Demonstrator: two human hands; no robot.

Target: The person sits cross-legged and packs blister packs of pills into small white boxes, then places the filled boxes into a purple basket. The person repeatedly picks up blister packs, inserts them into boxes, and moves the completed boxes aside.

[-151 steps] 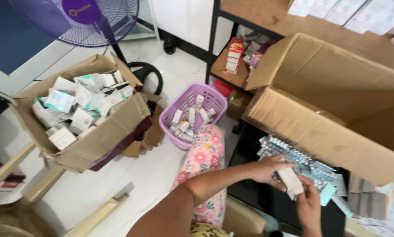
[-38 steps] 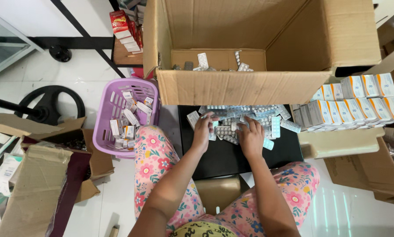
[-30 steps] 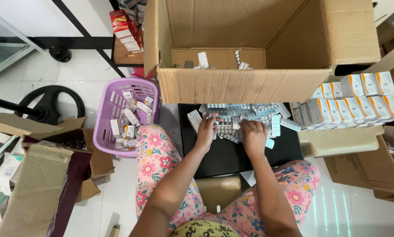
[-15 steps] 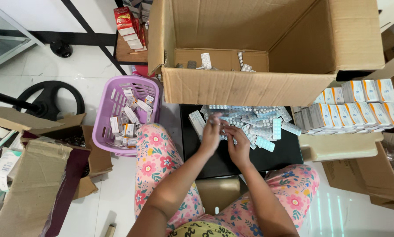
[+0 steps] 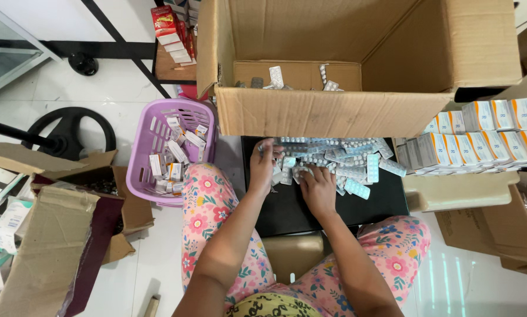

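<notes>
While earlier apart, both hands (image 5: pixel 292 176) now gather blister packs (image 5: pixel 334 161) together.

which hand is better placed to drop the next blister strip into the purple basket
Probably the left hand. It rests at the near-left edge of the blister strip pile, on the side where the purple basket stands. The right hand would have to cross over.

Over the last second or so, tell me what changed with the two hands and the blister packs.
Both hands have drawn together at the near edge of the blister pack pile on the black surface. The left hand and right hand now gather packs side by side. The cardboard box, purple basket and stacked cartons stayed put.
</notes>
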